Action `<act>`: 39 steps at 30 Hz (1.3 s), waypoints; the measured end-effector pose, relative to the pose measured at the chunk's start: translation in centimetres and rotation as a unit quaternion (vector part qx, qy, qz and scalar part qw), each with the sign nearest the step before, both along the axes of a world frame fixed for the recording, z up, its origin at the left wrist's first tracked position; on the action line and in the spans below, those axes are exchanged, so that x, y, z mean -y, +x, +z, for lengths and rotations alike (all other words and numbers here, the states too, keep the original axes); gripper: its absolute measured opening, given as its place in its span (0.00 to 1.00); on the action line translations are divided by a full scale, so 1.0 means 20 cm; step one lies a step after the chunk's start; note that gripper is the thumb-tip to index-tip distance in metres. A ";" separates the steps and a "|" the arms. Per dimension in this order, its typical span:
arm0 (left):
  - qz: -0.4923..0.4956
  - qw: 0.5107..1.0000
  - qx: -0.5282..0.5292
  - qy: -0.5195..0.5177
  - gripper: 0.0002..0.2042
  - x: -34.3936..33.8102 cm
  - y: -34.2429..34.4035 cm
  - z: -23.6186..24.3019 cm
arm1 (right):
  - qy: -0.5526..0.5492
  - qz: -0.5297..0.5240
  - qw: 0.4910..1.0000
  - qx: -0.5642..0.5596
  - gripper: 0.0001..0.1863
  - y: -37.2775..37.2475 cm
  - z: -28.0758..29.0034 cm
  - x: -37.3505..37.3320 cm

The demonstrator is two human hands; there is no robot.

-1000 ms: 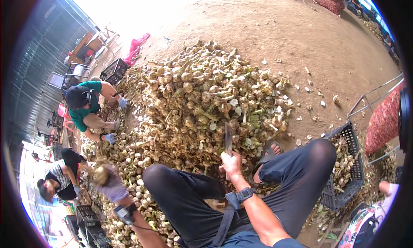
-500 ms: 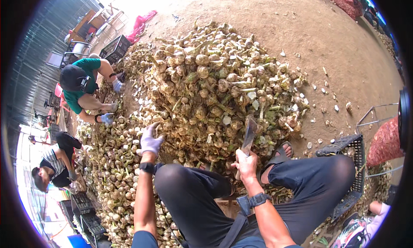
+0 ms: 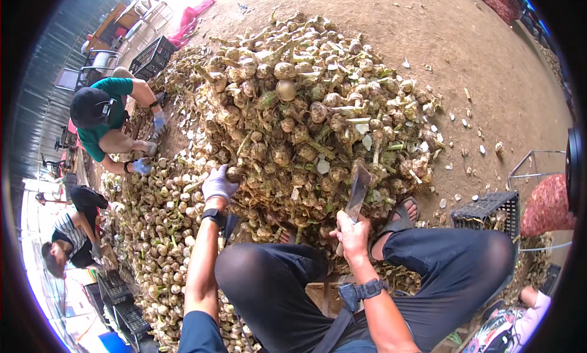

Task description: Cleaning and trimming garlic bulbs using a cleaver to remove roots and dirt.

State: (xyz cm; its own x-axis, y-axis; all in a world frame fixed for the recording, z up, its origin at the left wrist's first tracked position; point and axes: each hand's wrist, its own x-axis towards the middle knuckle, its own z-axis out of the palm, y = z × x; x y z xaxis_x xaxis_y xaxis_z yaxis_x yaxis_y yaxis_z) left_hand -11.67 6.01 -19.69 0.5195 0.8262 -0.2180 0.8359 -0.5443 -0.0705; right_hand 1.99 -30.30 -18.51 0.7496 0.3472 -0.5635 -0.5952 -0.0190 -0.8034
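Observation:
My left hand (image 3: 220,185), in a pale glove, is at the near left edge of the garlic pile (image 3: 293,120), its fingers curled on a garlic bulb (image 3: 233,174). My bare right hand (image 3: 351,235) grips a broad-bladed knife (image 3: 359,191), blade pointing up the frame, at the pile's near right edge between my knees. Trimmed-looking, paler bulbs (image 3: 159,243) lie spread at my left.
Two co-workers (image 3: 104,120) (image 3: 70,237) crouch at left. Black crates stand at upper left (image 3: 153,58), lower left (image 3: 115,290) and beside my right knee (image 3: 483,209). A red mesh sack (image 3: 544,203) is at right. Another person's arm (image 3: 535,301) shows at lower right.
My left hand has swung from the lower left up onto the pile and closed on a bulb. My right hand with the knife has shifted rightward in view; the view itself has shifted too.

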 end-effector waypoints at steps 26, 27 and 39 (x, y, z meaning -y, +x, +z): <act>-0.127 0.788 0.432 -0.420 0.34 1.09 0.12 1.17 | 0.018 0.153 0.793 0.589 0.11 0.00 0.81 0.13; -0.114 0.764 0.444 -0.455 0.34 1.12 0.13 1.15 | 0.015 0.152 0.794 0.588 0.11 0.00 0.81 0.14; -0.154 0.784 0.424 -0.426 0.24 1.24 0.24 1.06 | -0.015 0.102 0.773 0.626 0.10 0.03 0.62 0.14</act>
